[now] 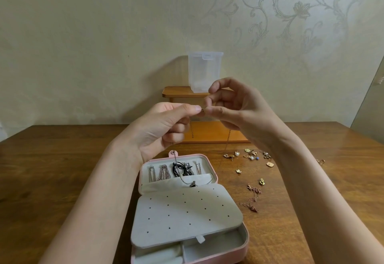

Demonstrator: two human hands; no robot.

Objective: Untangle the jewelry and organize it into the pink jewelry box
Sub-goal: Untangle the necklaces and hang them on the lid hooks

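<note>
Both hands raised above the counter (62, 159), meeting in front of the wooden shelf stand (209, 132); left hand (164, 126) pinches one end of a thin chain necklace (227, 143) between thumb and forefinger, grip narrow on the clasp area, right hand (234, 107) pinches the other end right beside it, fingertips nearly touching, other fingers curled loosely. Chain hangs down from the hands in two strands, one short near the left hand, one long running down toward the counter. Pink jewelry box (216, 177) lies open on the counter below the hands, lid section holding several hung necklaces (164, 172) and a black cord (179, 169), one chain with a pendant (193, 184) draped across the pocket; white perforated earring panel (185, 216) folded over the lower tray. Right of the box: loose earrings (251, 156) scattered, a tangled rose-gold chain (252, 199) closer in. Clear plastic container (204, 70) on top shelf against the wall
</note>
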